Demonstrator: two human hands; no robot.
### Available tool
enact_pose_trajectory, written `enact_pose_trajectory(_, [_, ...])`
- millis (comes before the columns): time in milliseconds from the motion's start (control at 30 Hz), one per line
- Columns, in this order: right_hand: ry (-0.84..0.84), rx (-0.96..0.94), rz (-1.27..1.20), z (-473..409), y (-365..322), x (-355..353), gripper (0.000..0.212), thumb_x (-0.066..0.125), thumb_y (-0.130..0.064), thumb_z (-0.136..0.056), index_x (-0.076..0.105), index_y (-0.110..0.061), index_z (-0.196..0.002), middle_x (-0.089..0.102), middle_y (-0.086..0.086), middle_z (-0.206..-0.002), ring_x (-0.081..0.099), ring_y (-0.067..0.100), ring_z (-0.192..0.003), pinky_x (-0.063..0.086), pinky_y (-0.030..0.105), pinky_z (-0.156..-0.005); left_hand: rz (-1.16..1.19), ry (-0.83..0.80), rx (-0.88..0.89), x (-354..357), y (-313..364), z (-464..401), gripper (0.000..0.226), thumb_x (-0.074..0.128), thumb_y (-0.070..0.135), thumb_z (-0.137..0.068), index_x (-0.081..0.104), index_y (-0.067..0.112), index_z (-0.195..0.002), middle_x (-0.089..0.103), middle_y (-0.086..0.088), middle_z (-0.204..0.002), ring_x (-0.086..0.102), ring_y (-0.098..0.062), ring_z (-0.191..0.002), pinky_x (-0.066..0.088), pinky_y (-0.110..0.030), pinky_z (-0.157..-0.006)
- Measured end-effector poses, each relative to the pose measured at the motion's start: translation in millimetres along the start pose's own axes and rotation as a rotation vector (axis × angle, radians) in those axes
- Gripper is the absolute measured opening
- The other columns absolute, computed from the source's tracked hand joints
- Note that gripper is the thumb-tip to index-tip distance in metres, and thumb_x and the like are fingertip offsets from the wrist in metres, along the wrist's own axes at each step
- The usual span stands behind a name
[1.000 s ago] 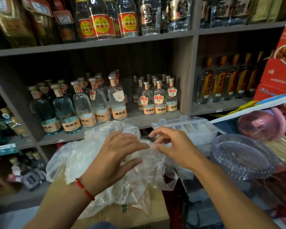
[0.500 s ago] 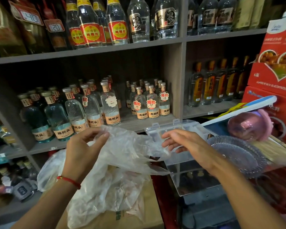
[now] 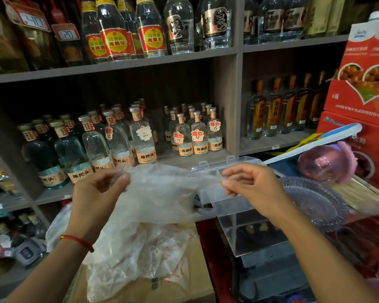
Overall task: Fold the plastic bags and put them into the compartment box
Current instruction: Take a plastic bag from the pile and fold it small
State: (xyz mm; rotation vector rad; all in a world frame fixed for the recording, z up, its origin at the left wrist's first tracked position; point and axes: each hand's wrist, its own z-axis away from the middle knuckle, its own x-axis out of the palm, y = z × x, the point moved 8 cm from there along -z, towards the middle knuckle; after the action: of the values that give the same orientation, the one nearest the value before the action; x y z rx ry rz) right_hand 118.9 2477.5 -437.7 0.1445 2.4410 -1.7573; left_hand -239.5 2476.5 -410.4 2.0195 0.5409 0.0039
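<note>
Progress is judged early: no folded bag can be made out in the compartment box [image 3: 225, 171], though its clear cells are partly hidden behind the plastic and the right hand, so their contents cannot be confirmed. One plastic bag [image 3: 162, 193] is held in the air, stretched between both hands and not yet folded; more crumpled bags [image 3: 140, 254] lie on the cardboard carton [image 3: 177, 287] below, overhanging its left edge, and remain to be done. The left hand [image 3: 96, 197] is raised, back toward the camera, fingers curled with the thumb pinching the bag's left end. The right hand [image 3: 249, 184] pinches the opposite end between thumb and curled fingers, just in front of the box, which sits at the left edge of the counter [image 3: 260, 248].
</note>
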Motion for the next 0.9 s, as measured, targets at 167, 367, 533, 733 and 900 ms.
enact_pose_trajectory(167, [0.153, 0.059, -0.155, -1.6, 12.8, -21.5, 0.011, 0.082, -0.006, -0.085, 0.078, -0.008, -0.095, 0.078, 0.014, -0.081, 0.077, 0.023, -0.073, 0.06, 0.023, -0.065, 0.219, -0.085, -0.207, 3.0, -18.9, 4.7, 0.033, 0.078, 0.03, -0.077, 0.075, 0.004, -0.098, 0.077, -0.01, -0.083, 0.07, -0.015, -0.067, 0.057, -0.017, -0.065])
enact_pose_trajectory(367, [0.139, 0.071, -0.13, -1.4, 16.9, -27.1, 0.007, 0.081, -0.01, -0.088, 0.079, -0.016, -0.092, 0.079, 0.013, -0.085, 0.077, 0.026, -0.077, 0.059, 0.023, -0.062, 0.344, -0.133, -0.363, 9.4, -27.5, 6.7, 0.032, 0.071, 0.032, -0.081, 0.074, 0.006, -0.1, 0.074, -0.003, -0.083, 0.068, -0.013, -0.071, 0.054, -0.032, -0.076])
enact_pose_trajectory(533, [0.113, 0.043, -0.106, -1.2, 13.3, -26.6, 0.007, 0.079, -0.011, -0.089, 0.078, -0.017, -0.091, 0.077, 0.013, -0.083, 0.075, 0.023, -0.072, 0.058, 0.025, -0.06, 0.43, -0.229, -0.478, 21.7, -23.9, 8.4, 0.02, 0.073, 0.029, -0.083, 0.076, 0.012, -0.092, 0.072, -0.005, -0.085, 0.069, -0.016, -0.077, 0.057, -0.032, -0.072])
enact_pose_trajectory(733, [0.144, 0.038, -0.078, -1.9, 14.1, -30.1, 0.009, 0.08, -0.008, -0.087, 0.078, -0.012, -0.095, 0.076, 0.013, -0.077, 0.073, 0.021, -0.066, 0.058, 0.022, -0.058, 0.422, -0.127, -0.482, 27.1, -21.2, 10.7, 0.016, 0.069, 0.023, -0.093, 0.07, 0.007, -0.095, 0.067, -0.005, -0.072, 0.064, -0.015, -0.061, 0.057, -0.027, -0.066])
enact_pose_trajectory(900, [0.194, 0.036, -0.054, -0.8, 15.3, -32.8, 0.011, 0.082, -0.011, -0.084, 0.081, -0.016, -0.094, 0.078, 0.011, -0.079, 0.075, 0.023, -0.068, 0.058, 0.021, -0.057, 0.431, -0.051, -0.354, 19.3, -14.5, 5.8, 0.018, 0.067, 0.024, -0.095, 0.075, 0.01, -0.086, 0.066, -0.006, -0.072, 0.062, -0.016, -0.065, 0.056, -0.028, -0.069])
